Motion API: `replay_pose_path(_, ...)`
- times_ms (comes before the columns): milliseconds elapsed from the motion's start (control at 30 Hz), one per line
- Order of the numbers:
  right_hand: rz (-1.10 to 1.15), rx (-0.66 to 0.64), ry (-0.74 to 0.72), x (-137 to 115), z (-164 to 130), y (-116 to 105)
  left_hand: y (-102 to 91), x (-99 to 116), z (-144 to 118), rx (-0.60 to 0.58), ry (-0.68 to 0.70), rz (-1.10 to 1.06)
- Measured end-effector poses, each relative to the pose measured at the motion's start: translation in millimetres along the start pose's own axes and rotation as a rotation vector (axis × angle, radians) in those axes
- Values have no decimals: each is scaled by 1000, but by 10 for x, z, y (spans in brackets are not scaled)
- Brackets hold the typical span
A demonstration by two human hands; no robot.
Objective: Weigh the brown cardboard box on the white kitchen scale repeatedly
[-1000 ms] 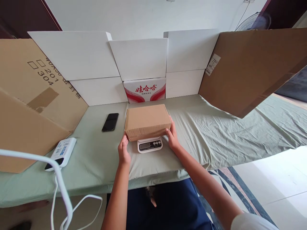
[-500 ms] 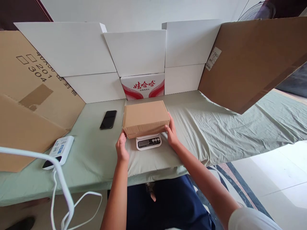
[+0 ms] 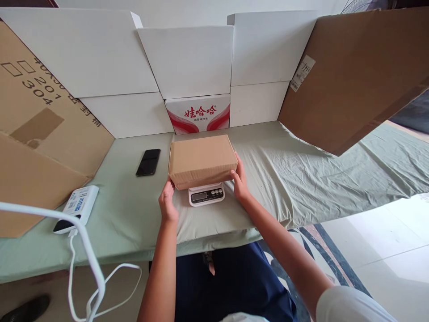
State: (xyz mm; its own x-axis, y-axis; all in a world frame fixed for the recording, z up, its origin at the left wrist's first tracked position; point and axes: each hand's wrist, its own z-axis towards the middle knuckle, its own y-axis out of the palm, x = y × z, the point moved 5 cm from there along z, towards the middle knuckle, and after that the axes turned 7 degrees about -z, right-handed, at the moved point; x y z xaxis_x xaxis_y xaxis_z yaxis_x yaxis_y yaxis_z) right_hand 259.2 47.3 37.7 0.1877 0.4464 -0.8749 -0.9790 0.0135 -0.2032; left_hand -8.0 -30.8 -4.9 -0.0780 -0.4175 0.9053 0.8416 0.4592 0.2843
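A closed brown cardboard box (image 3: pixel 203 156) lies flat over a white digital scale (image 3: pixel 207 197), hiding all but the scale's front panel with its display and buttons. At the box's front left corner is my left hand (image 3: pixel 168 200), its fingers partly tucked under and behind the edge. My right hand (image 3: pixel 240 180) grips the right end, thumb on the front face and fingers along the side. Between them the two hands hold the box; whether its weight rests on the scale I cannot tell.
Left of the box lies a black smartphone (image 3: pixel 148 162). A white power bank (image 3: pixel 77 208) with a white cable (image 3: pixel 71 255) sits farther left. White boxes (image 3: pixel 197 60) line the back, with large brown cartons (image 3: pixel 351 76) at both sides. Green cloth (image 3: pixel 261 179) covers the table.
The view has tilted and shifted slightly, so everything appears a little higher. Both hands keep the same hold on the box, which has hardly moved over the scale.
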Motion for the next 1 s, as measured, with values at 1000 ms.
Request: replay_pose_path(1000, 0, 35, -68, 76, 45, 5, 2, -22, 18, -48, 18, -9)
